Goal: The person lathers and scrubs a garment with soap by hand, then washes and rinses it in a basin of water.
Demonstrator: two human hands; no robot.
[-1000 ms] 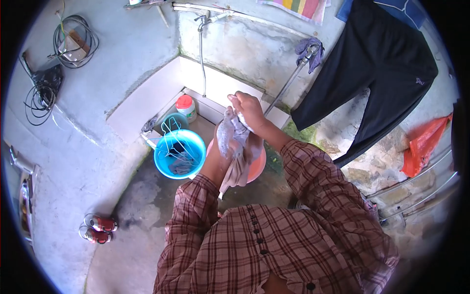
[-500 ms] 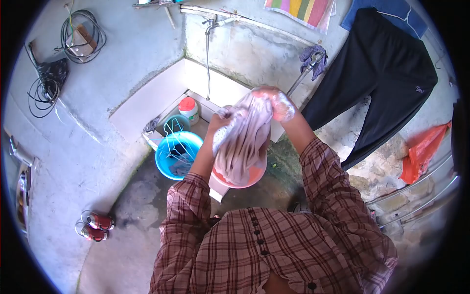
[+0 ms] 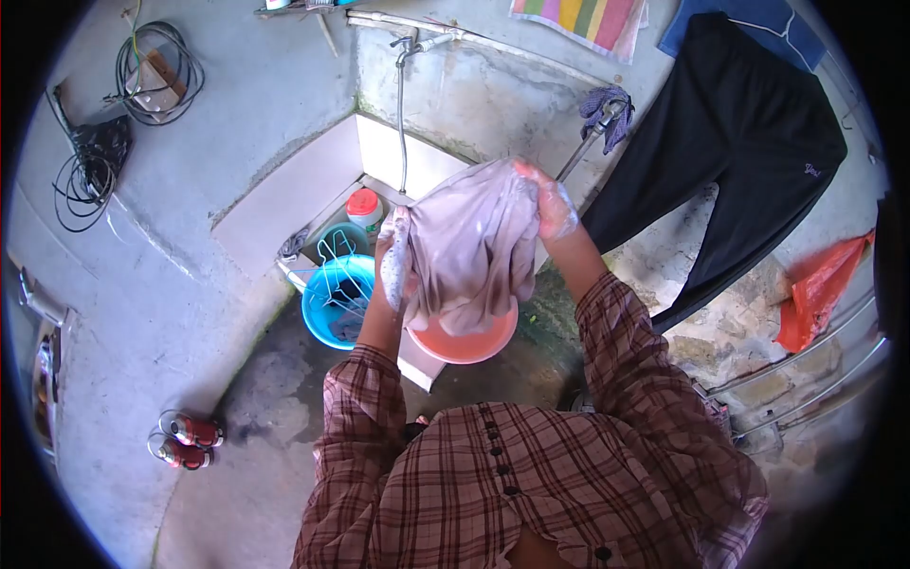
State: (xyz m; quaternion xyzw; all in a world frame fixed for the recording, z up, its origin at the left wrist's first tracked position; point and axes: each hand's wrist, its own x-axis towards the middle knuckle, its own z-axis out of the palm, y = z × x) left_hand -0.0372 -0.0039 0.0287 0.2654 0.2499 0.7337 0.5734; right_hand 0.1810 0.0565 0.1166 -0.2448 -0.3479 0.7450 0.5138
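A wet, pale greyish-pink garment hangs stretched between my two hands; its exact kind does not show. My left hand, streaked with suds, grips its left edge. At the upper right corner, my right hand is closed on the cloth, with foam along the wrist. Directly below the garment is a pink basin, its upper part hidden by the cloth. Left of my left forearm stands a bright blue basin with blue wire hangers and dark cloth in it.
Behind the blue basin are a teal bucket and a white tub with a red lid. A tap hose hangs on the wall. Black trousers hang at the right. Two red flasks stand on the floor at left.
The garment was bunched and gathered between my hands; now it is spread wider and flatter. My left hand has moved left and slightly down, and my right hand a little right.
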